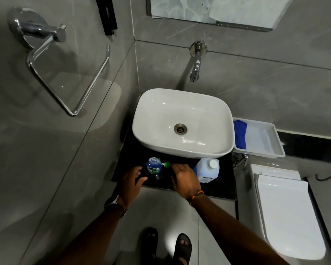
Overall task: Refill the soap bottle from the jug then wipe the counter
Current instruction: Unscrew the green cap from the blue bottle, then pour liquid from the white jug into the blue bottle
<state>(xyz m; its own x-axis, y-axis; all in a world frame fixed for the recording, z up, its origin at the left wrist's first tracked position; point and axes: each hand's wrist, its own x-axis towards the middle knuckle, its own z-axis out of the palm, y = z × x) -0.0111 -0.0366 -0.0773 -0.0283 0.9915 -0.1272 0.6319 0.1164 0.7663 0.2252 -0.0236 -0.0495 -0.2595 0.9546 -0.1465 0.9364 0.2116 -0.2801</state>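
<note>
The blue soap bottle point(154, 167) with a green label stands on the black counter point(221, 188) in front of the sink, and its neck looks uncapped. Its green pump head point(166, 165) sits just right of the bottle. My right hand point(185, 178) is palm down with fingers stretched out, fingertips at the pump head and thumb apart. My left hand point(132, 179) hovers open just left of the bottle, apart from it. The translucent white jug point(207, 170), with its white cap on, stands to the right of my right hand.
A white basin point(183, 104) fills the back of the counter under a wall tap point(196, 70). A white tray point(275, 139) to the right holds a blue cloth point(240, 136). A toilet point(287, 217) stands lower right and a chrome towel ring point(52, 73) hangs on the left wall.
</note>
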